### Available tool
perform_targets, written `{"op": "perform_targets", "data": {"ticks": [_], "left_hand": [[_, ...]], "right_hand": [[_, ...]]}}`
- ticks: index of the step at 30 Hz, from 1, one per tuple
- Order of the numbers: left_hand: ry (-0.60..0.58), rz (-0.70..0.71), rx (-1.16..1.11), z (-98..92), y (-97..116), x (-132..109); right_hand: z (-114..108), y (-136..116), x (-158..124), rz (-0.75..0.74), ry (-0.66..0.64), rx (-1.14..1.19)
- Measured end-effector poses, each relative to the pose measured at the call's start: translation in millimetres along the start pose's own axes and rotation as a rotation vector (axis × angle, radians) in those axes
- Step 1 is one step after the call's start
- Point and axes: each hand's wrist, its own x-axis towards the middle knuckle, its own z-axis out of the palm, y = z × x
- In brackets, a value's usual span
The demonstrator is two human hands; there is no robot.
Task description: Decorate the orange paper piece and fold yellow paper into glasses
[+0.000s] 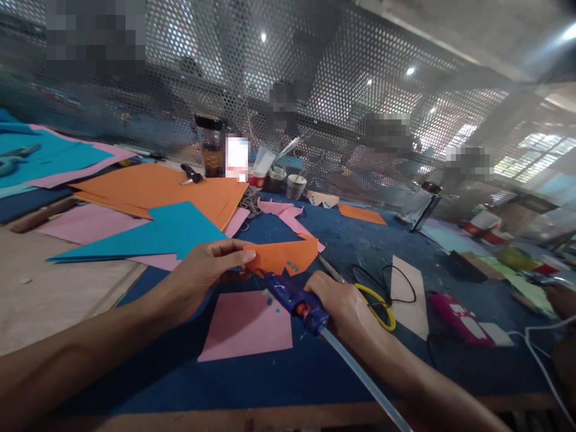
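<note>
My left hand [211,270] pinches the left end of an orange paper piece [279,255], which has a notch in its lower edge and small blue squares beside it. In my right hand [335,297] is a blue glue gun [292,300], a long clear glue stick [360,366] trailing from its back. The gun's nozzle end is close under the orange piece; whether they touch I cannot tell. Below lies a pink paper sheet [247,330] with a few tiny blue squares near its upper right. Yellow-handled scissors [380,306] rest just beyond my right hand.
Folded blue paper [180,228] and large orange sheets [135,183] lie at left. Cups [296,186], a dark-lidded jar [210,147] and a lit screen [237,156] stand along the perforated metal screen [315,108]. A magenta case [461,318] and white cable [535,348] are at right.
</note>
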Motion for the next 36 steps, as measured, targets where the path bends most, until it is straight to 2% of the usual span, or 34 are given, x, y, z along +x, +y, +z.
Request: {"op": "perform_targets", "data": {"ticks": [26, 36], "left_hand": [[0.001, -0.001, 0.014, -1.9, -1, 0], [0.014, 0.007, 0.011, 2.1, 3, 1]], "right_hand": [[-1, -1, 0, 0.011, -0.005, -0.058], [6, 9, -1, -0.022, -0.013, -0.032]]}}
